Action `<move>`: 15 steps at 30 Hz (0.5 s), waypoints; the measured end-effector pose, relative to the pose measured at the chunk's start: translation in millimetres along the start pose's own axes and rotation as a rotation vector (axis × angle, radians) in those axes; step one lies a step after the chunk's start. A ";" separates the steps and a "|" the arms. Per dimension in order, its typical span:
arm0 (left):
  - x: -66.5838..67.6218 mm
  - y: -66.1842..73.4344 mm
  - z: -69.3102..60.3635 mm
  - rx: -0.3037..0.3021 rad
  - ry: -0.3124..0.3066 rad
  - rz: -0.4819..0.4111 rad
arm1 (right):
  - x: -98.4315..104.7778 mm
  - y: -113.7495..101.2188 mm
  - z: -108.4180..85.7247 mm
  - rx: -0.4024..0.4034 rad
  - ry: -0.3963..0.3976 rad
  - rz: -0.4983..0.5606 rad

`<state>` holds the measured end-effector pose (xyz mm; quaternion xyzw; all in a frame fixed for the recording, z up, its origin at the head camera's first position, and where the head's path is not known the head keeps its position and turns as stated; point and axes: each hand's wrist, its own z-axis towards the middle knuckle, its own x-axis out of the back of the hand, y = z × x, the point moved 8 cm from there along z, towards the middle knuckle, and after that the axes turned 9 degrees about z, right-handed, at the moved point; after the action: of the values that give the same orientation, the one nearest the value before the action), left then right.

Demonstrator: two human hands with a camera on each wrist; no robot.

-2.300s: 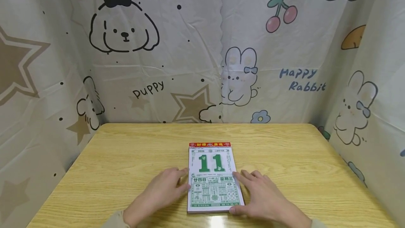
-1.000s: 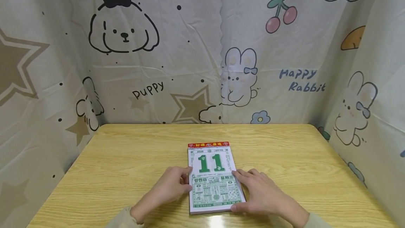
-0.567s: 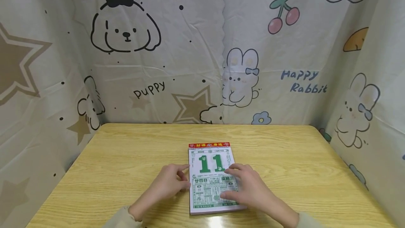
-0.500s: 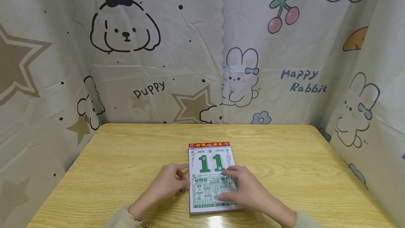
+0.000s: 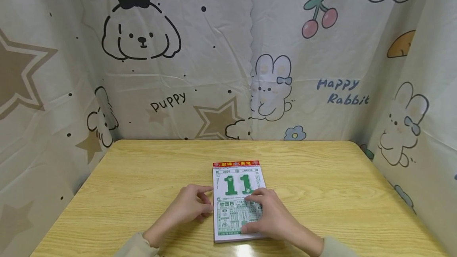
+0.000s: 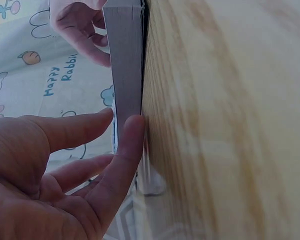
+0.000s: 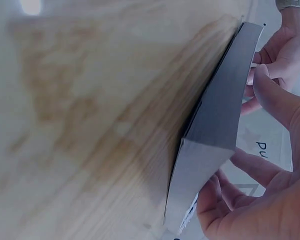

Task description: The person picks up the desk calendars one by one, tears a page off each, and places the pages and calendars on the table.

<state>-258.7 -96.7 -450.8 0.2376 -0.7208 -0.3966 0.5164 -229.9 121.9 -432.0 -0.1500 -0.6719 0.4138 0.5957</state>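
A thick tear-off calendar (image 5: 231,183) lies flat on the wooden table, its red header at the far end and a large green 11 on the top page. My left hand (image 5: 187,205) is at its left side; in the left wrist view one fingertip of that hand (image 6: 65,175) touches the page block's side (image 6: 126,65). Over the lower right of the page is my right hand (image 5: 273,214), thumb and fingers spread apart. The right wrist view shows this hand (image 7: 270,195) at the calendar's face (image 7: 220,95); whether every fingertip touches is unclear.
The table (image 5: 143,169) has a light wood grain and rounded far corners. A cream curtain (image 5: 214,62) printed with a puppy, rabbits, stars and cherries hangs behind it and along both sides. A bright light reflection lies near the front edge.
My right hand has moved left from the calendar's right edge onto its lower page. The left hand stays by the left edge. Earlier, the calendar's lower end shifted slightly right.
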 end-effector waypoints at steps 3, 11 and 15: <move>-0.8 -0.7 0.6 0.002 -0.001 -0.011 | -2.6 1.8 0.3 -0.021 0.008 -0.016; -1.2 -0.1 0.4 0.008 0.002 -0.013 | -5.6 1.8 0.4 -0.027 0.014 -0.077; -1.9 0.4 0.7 0.017 0.006 -0.013 | -5.1 1.4 0.4 -0.022 0.013 -0.078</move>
<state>-258.7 -94.8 -451.6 0.2478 -0.7209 -0.3931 0.5142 -229.4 119.0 -436.5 -0.1329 -0.6777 0.3821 0.6141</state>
